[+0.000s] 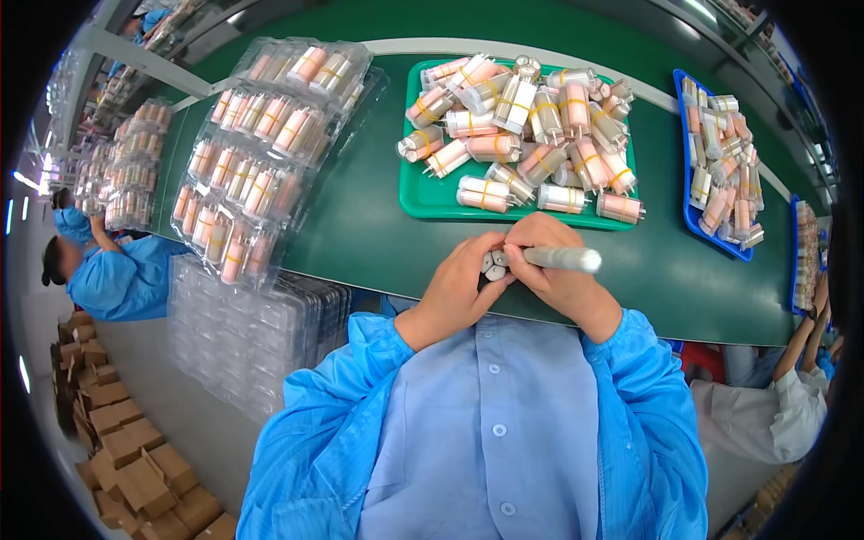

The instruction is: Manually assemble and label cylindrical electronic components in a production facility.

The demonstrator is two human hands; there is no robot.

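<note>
The left hand (461, 283) has its fingers curled round a bundle (494, 265) of small cylinders, thumb and fingertips gripping its sides, grey ends facing up, over the near edge of the green table (364, 171). The right hand (562, 288) pinches a pale marker-like stick (574, 260) just beside it, fingers closed. Beyond them sits a green tray (421, 193) heaped with banded pink and grey bundles; a filled blue tray (711, 241) stands to the right, filled clear trays (304, 193) to the left
</note>
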